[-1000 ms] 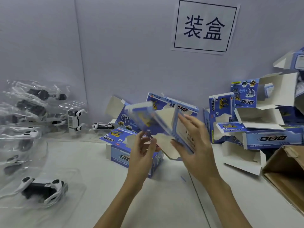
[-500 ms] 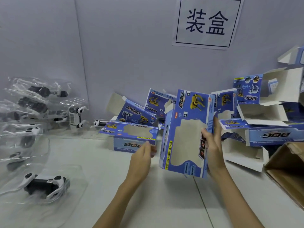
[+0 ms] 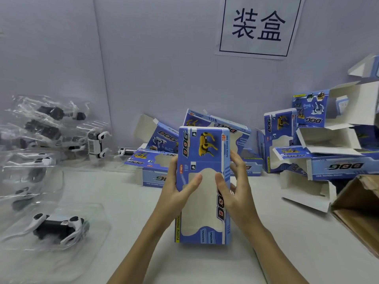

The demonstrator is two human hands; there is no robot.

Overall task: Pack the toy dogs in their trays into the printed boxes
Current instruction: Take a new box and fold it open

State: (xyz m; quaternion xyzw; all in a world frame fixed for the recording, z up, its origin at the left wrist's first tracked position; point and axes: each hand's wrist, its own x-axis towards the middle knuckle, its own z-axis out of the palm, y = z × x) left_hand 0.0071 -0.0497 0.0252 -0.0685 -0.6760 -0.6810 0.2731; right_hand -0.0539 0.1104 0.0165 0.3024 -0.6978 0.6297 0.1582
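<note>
1. Both hands are on the printed box [image 3: 203,185], which stands on end on the white table [image 3: 266,242], long axis running up and away from the person, window face toward the camera.
2. The left hand [image 3: 176,193] clasps the box's left edge, thumb laid across the window; the right hand [image 3: 235,187] clasps the right edge, thumb on the front and fingers spread behind. Both are gripping, neither is free.
3. The nearest toy dog in its clear tray [image 3: 57,226] lies flat on the table well to the left of the box, so the left hand is the nearer one, I'd say.
4. More trays [image 3: 47,128] are stacked left of the box against the wall.
5. Right of the box sits a heap of open boxes [image 3: 328,148] and a brown carton [image 3: 361,210]; the bare table lies between the box and the tray.
</note>
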